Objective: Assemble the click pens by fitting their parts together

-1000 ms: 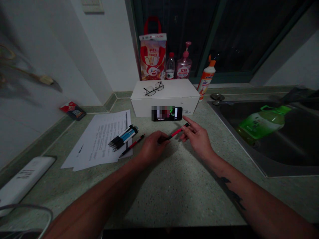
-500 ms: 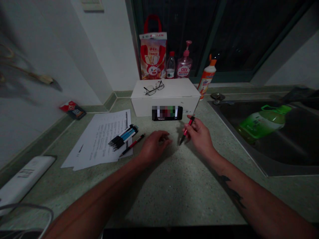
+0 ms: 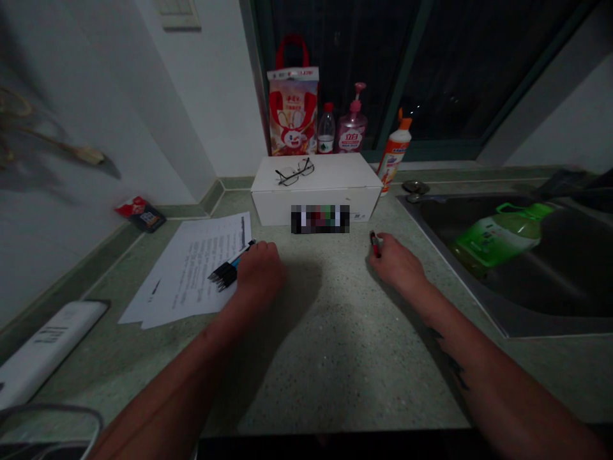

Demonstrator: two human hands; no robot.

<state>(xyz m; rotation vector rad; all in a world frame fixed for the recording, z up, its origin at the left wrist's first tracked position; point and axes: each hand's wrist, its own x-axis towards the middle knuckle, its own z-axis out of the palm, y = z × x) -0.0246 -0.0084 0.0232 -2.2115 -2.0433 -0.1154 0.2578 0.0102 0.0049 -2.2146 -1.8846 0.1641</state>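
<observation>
Red pen (image 3: 375, 245), likely light, stiff, best pinched mid-barrel, sits clasped in the right hand (image 3: 396, 260); what the left hand (image 3: 261, 269) grips, I can't tell.

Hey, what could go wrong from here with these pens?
The left hand covers part of the bunched pens lying on the papers, so it might scatter them or drag a sheet.
The red-and-black pen in the right hand could slip onto the counter.
The glasses sit atop the white box; a bump might shift them.
</observation>
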